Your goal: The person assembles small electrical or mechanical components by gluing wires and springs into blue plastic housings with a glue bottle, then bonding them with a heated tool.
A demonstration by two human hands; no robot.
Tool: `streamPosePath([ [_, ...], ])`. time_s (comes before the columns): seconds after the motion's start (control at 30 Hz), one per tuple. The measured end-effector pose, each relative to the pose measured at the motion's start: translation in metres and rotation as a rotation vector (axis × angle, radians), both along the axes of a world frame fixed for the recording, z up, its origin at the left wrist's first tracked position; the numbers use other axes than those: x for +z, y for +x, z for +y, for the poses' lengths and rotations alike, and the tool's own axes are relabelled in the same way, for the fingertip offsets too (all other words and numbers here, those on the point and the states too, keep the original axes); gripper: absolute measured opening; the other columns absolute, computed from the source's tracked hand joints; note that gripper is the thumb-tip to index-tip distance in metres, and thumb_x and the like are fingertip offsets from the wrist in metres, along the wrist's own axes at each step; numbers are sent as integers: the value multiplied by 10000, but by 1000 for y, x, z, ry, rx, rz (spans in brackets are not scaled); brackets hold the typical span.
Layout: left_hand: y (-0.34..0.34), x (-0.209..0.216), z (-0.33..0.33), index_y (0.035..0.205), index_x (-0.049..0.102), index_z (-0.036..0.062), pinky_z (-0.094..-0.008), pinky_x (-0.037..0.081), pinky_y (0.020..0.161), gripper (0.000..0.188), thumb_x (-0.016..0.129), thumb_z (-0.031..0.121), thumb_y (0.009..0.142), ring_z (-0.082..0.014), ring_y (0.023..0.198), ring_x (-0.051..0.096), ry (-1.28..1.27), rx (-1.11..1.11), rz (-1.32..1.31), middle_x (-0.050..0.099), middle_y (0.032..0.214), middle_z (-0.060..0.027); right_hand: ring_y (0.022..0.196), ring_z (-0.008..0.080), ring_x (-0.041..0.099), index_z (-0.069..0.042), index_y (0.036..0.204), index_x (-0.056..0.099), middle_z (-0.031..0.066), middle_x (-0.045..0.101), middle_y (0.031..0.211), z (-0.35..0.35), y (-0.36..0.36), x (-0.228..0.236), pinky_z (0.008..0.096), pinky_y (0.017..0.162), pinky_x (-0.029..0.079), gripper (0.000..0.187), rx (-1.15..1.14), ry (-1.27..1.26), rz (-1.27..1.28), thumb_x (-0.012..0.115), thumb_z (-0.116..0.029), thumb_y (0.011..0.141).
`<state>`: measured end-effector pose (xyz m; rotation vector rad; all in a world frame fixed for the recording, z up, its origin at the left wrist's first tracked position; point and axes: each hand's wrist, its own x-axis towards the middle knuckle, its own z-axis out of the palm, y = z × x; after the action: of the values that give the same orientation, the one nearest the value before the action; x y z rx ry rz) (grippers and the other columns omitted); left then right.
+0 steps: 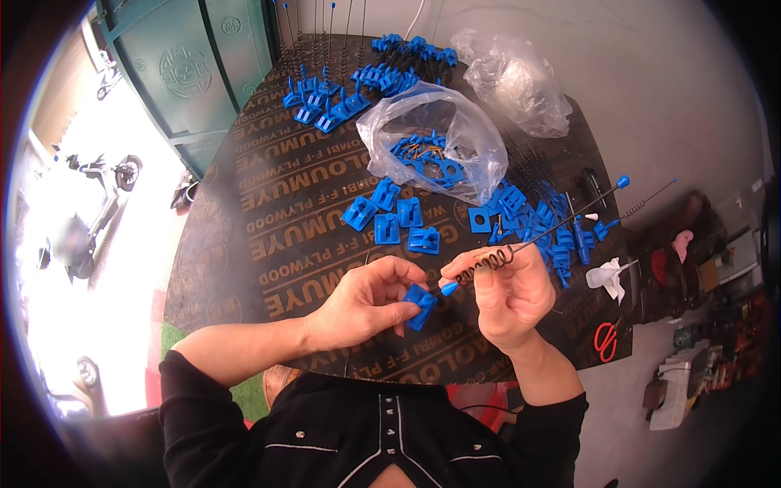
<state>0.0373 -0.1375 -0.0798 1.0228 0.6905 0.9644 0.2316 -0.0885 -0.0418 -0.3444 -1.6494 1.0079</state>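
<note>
My left hand (370,299) pinches a small blue plastic base (420,307) between thumb and fingers, above the near part of the table. Just to its right, my right hand (512,297) grips a black coil spring (492,260) with a long thin rod running up and to the right. A blue cap (623,181) tops the rod's far end. The blue tip (450,289) at the spring's lower end points at the base; whether the two touch I cannot tell. Several loose blue bases (386,228) lie on the table beyond my hands.
An open clear plastic bag (488,154) of blue parts stands mid-table. Blue pieces (529,213) are heaped to its right, near a blue-handled screwdriver (582,244). Red-handled scissors (604,340) lie by the right edge. Finished-looking blue stands (325,106) and a crumpled bag (521,85) sit at the back.
</note>
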Motion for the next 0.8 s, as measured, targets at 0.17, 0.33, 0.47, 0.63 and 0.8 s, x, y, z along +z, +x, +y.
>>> streamPosePath([
  [0.17,0,0,0,1201,465,-5,-242,533,660,335,601,-11,895,-102,863,604,1,2,-7,597,1074,-68,770,181,674,46,953,461,201,671,871,1,-1,1,278,642,566,138,-14,43,-10,573,76,878],
  [0.33,-1,-1,0,1200,466,-4,-243,534,662,334,600,-13,894,-100,866,602,4,-9,-16,595,1081,-65,741,178,682,40,939,473,194,682,852,1,0,0,268,620,563,158,-59,87,-56,605,69,857],
  [0.47,0,-1,0,1198,466,-6,-242,534,659,331,598,-16,894,-98,861,601,9,-2,-4,596,1077,-65,722,190,692,37,924,480,186,689,833,1,-1,1,277,617,567,177,-82,146,-87,630,71,835],
  [0.63,0,1,0,1194,468,-10,-239,534,651,328,597,-18,893,-95,850,602,14,3,8,602,1069,-64,746,208,698,37,924,481,184,688,841,1,-1,2,299,642,574,196,-64,165,-99,642,79,821],
  [0.8,0,-1,0,1193,473,-9,-235,533,645,325,598,-18,893,-91,843,602,16,5,-7,609,1066,-62,758,214,699,41,929,481,186,687,847,1,0,2,307,655,577,211,-58,172,-117,652,81,811],
])
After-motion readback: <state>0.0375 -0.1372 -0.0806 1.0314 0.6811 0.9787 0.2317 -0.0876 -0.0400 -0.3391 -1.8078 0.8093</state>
